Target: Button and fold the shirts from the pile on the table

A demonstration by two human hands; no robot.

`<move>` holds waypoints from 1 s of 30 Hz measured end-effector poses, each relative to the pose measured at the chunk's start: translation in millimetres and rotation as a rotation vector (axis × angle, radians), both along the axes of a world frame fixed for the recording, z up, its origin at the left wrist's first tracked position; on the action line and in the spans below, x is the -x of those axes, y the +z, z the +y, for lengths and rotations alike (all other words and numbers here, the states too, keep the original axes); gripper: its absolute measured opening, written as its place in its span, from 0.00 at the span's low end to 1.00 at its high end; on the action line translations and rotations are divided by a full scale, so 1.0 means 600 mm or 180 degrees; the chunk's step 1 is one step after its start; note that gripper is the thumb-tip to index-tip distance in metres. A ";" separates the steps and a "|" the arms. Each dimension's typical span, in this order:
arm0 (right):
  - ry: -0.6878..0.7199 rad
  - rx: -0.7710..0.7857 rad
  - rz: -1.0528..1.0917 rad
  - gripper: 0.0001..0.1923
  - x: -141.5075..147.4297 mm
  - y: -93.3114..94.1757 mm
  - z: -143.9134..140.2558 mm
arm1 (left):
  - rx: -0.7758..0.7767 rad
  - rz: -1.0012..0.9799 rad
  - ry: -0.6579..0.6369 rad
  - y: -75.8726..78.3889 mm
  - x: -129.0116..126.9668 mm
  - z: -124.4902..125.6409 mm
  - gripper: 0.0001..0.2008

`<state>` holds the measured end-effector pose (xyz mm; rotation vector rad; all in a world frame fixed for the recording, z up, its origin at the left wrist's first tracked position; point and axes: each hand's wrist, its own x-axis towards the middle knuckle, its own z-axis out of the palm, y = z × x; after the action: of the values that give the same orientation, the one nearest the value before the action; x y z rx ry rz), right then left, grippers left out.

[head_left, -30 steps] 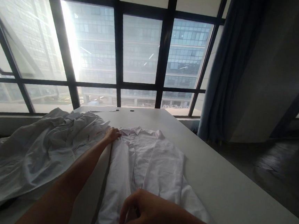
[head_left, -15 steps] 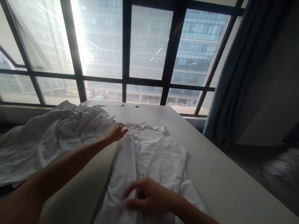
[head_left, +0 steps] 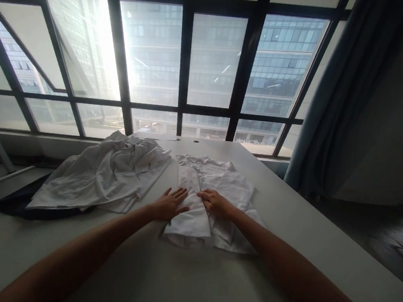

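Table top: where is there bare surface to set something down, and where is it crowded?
Bare table lies right of the folded white shirt out to the right edge, and along the near edge below both forearms. Crowded: the left hand and right hand press on the shirt, and the crumpled white pile covers the far left.

A folded shirt point(head_left: 214, 199) lies on the table point(head_left: 319, 255), collar end toward the window point(head_left: 212, 62) behind it. The left hand point(head_left: 169, 204) rests flat on the shirt's left part, the right hand point(head_left: 217, 203) just beside it. A heap of garments point(head_left: 104, 175) lies left of the shirt. A curtain point(head_left: 336, 97) hangs at the right.
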<state>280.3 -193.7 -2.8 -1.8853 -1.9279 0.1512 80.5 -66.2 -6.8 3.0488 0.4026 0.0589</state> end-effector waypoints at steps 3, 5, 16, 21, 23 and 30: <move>-0.0177 -0.0047 0.0048 0.31 -0.012 0.005 0.016 | -0.0212 -0.0271 0.0212 0.031 -0.006 -0.015 0.27; -0.0260 -0.0053 0.0144 0.34 -0.011 0.003 0.014 | -0.0091 -0.0477 0.0170 0.045 0.009 -0.045 0.22; -0.0484 -0.0841 0.0980 0.14 0.050 0.012 0.015 | 0.0783 -0.1167 0.0399 0.056 0.047 -0.105 0.13; -0.0044 -0.0665 0.1838 0.17 0.108 0.041 0.059 | 0.3250 -0.1155 0.0926 0.090 0.095 -0.022 0.26; 0.0432 -0.0254 0.2206 0.25 0.137 0.049 0.071 | 0.3871 -0.1223 0.1307 0.096 0.122 0.014 0.38; 0.0862 0.0188 0.1525 0.21 0.166 0.051 0.057 | 0.3305 -0.0807 0.2045 0.058 0.147 0.074 0.42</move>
<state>180.6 -159.4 27.7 -1.4407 -1.8353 0.6823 -7.8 -21.8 27.9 1.7914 0.9829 0.1907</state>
